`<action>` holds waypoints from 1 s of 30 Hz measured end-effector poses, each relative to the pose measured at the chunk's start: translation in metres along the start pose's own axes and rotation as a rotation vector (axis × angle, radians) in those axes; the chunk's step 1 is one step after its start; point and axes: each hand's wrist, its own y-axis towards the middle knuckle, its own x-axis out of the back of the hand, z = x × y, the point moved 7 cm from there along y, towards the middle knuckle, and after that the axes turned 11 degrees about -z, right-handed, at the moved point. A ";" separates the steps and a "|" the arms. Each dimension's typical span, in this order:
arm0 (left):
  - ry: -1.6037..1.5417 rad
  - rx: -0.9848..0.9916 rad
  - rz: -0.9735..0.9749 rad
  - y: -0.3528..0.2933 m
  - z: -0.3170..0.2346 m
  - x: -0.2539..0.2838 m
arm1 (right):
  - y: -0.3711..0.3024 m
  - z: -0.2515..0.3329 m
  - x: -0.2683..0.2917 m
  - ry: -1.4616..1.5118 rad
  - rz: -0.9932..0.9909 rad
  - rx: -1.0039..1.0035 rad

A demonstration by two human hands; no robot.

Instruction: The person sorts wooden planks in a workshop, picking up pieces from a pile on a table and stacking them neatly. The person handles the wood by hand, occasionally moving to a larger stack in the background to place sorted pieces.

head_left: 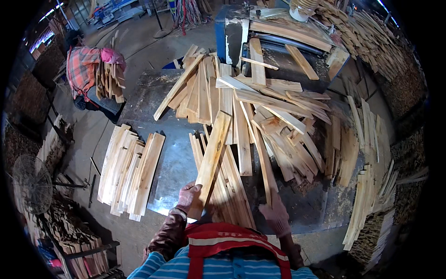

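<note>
Forearms [171, 225]: we reach over the near edge of the metal table [169, 162] with 2, the left in a shiny brown sleeve, each leaning inward.
Left hand [187, 193]: at the table's near edge, we have its fingers clamped on the left side of a wide board [213, 160], close to that board's lower end.
Wide board: we see it slant up and rightward from the table's near edge toward its middle.
Right hand [276, 216]: farther right along the table's near edge, it meets the lower end of a narrow board [262, 160]; we cannot tell whether its fingers are clamped or apart.
Narrow board: it runs from that hand up and leftward toward the table's middle.
Bucket [298, 16]: white, on the blue machine [221, 37] past the table's far edge; we cannot tell its contents.
Rack [90, 251]: dark-framed, left of the table, with boards stacked in it.
Neat pile [132, 172]: boards side by side on the table's left part.
Loose heap [200, 95]: boards crossing at many angles over the table's middle and far part.
</note>
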 end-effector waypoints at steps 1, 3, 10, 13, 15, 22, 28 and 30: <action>-0.029 -0.011 -0.007 -0.006 -0.004 0.003 | -0.017 -0.005 0.003 0.008 -0.005 -0.003; -0.081 -0.028 -0.021 -0.017 -0.010 0.010 | -0.052 -0.042 -0.004 -0.041 -0.006 0.038; -0.166 -0.051 0.018 -0.036 -0.016 0.032 | -0.095 -0.158 -0.050 -0.240 0.096 -0.107; -0.190 -0.131 -0.049 -0.045 -0.019 0.042 | -0.084 -0.147 -0.044 -0.344 0.047 -0.150; -0.222 -0.123 -0.078 -0.049 -0.014 0.052 | -0.084 -0.140 -0.037 -0.409 -0.029 -0.181; -0.188 -0.096 -0.261 -0.060 -0.005 0.073 | -0.089 -0.150 -0.027 -0.304 -0.223 0.135; -0.279 0.002 -0.292 -0.042 0.026 0.068 | -0.056 -0.109 -0.039 -0.112 -0.170 0.270; -0.297 0.003 -0.322 -0.035 0.033 0.065 | -0.045 -0.092 -0.041 -0.066 -0.178 0.278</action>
